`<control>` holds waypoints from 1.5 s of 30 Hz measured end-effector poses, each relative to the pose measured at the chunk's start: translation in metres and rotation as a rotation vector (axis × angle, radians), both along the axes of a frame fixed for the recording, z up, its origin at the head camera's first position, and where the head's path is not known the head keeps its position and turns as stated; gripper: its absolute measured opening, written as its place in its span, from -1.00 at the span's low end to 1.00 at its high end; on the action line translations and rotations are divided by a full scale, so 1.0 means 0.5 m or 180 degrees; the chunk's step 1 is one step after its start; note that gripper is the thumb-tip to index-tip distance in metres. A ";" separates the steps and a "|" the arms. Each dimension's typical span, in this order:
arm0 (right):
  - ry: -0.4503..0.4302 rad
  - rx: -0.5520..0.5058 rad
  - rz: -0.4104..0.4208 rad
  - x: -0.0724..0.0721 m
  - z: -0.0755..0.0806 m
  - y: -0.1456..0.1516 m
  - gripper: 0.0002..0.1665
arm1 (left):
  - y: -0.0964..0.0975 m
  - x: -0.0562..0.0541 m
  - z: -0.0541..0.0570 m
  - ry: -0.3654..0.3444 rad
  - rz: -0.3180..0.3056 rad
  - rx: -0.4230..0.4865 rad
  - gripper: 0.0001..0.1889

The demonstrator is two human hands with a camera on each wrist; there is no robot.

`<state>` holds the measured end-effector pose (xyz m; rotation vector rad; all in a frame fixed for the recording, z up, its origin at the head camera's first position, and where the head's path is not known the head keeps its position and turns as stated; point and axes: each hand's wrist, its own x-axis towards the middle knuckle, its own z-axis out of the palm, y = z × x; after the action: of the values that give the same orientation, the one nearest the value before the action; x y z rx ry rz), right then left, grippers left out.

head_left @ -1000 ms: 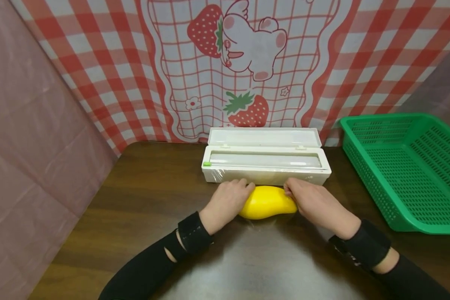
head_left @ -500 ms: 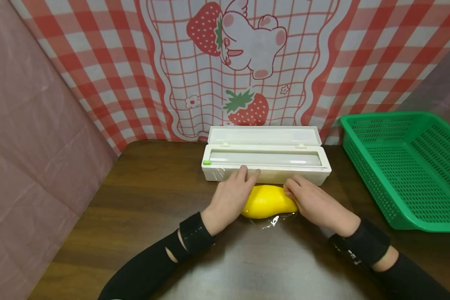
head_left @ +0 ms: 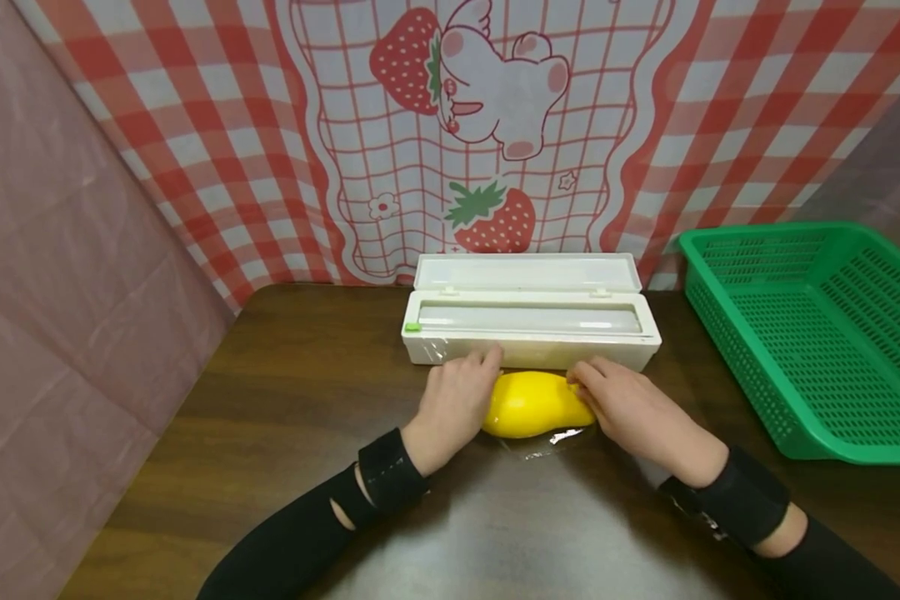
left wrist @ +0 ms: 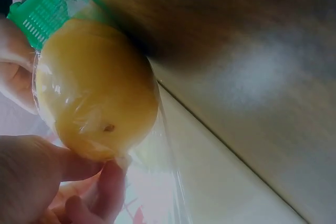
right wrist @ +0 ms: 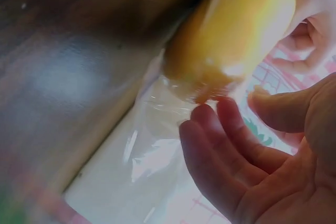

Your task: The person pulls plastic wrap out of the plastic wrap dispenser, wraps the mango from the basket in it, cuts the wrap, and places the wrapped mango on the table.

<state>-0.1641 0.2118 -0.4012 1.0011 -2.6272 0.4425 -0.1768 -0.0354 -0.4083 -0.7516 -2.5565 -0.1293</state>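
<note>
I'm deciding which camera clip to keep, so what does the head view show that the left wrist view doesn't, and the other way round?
Only the head view shows the green slider on the white box and the yellow fruit from above.
Only the left wrist view shows the small brown spot on the fruit's end.
Both show the fruit, clear film, green basket, left hand and right hand.

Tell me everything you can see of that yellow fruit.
The fruit is yellow, smooth, glossy and mango-shaped, perhaps plastic, with a brown spot at its rounded end. It lies sideways before the box, at least partly covered by clear film. The left hand pinches film at the rounded end; the right hand touches the tapered end.
</note>
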 end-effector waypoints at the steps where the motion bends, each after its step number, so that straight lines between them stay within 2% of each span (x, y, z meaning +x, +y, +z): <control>1: -0.0023 0.0021 -0.0019 0.003 0.003 -0.001 -0.80 | 0.000 0.000 0.001 -0.0015 -0.0012 -0.0003 -0.90; 9: -0.0029 0.0138 -0.0035 0.015 0.015 -0.003 -0.60 | -0.002 0.003 0.005 0.0051 -0.0139 -0.0035 -0.85; 13: -0.0104 0.0166 -0.0002 0.017 0.016 0.005 -0.48 | -0.005 0.003 0.010 0.0000 -0.0231 -0.0092 -0.87; 15: -0.0158 0.0166 0.0004 0.018 0.014 0.011 -0.50 | -0.010 0.004 0.017 -0.0128 -0.0303 -0.0022 -0.91; 17: -0.0197 0.0162 0.0032 0.020 0.012 0.019 -0.53 | -0.018 0.006 0.026 -0.0361 -0.0385 0.0056 -0.94; 21: -0.0142 0.0090 0.0167 0.024 0.004 0.035 -0.54 | -0.043 0.013 0.038 -0.0866 -0.0619 0.0044 -0.82; 24: -0.0095 0.0046 0.0280 0.025 -0.002 0.045 -0.45 | -0.063 0.017 0.038 -0.1088 -0.0818 -0.0138 -0.67; 28: -0.0123 0.0049 0.0315 0.027 -0.007 0.049 -0.30 | -0.080 0.019 0.030 -0.1230 -0.0966 -0.0246 -0.34; 31: -0.0140 0.0032 0.0308 0.027 -0.011 0.048 -0.23 | -0.085 0.018 0.022 -0.1250 -0.0989 -0.0275 -0.17; 34: -0.0132 -0.0004 0.0300 0.026 -0.015 0.045 -0.20 | -0.085 0.018 0.015 -0.1213 -0.0966 -0.0322 -0.12; 41: -0.0050 -0.0033 0.0246 0.021 -0.022 0.038 -0.19 | -0.077 0.017 0.005 -0.1120 -0.0841 -0.0274 -0.09; 45: 0.0074 -0.0108 0.0296 0.016 -0.024 0.032 -0.23 | -0.074 0.015 0.000 -0.1065 -0.0757 -0.0144 -0.20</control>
<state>-0.1560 0.2279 -0.4131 1.1140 -2.5518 0.4923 -0.1693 -0.0722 -0.4085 -1.1342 -2.7776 -0.2971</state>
